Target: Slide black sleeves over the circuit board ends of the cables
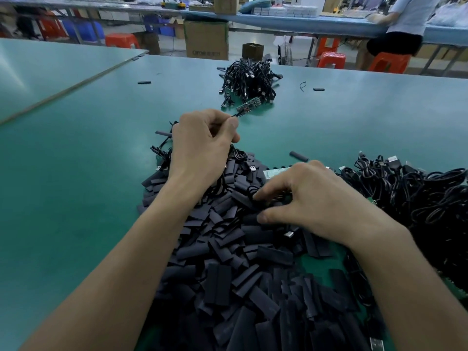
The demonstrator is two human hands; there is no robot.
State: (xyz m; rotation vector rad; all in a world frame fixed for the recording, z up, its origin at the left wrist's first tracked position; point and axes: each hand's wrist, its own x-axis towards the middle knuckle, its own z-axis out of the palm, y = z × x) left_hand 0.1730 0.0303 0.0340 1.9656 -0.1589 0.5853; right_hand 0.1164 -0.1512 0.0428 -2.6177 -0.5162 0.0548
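Observation:
A big heap of flat black sleeves (243,274) covers the green table in front of me. My left hand (202,145) is raised over the heap's far end and pinches a thin black cable whose green circuit board (250,103) sticks out beyond the fingertips. My right hand (311,198) reaches into the heap, with its fingers curled on a black sleeve (244,198) and a loop of cable. A tangle of black cables (417,206) lies to the right. A second bundle of cables (249,81) sits farther back.
Single stray sleeves (298,156) lie on the green table (76,173), others (144,82) farther back. Beyond the table edge stand cardboard boxes (206,39), red stools (331,59) and another bench where a person (402,24) sits.

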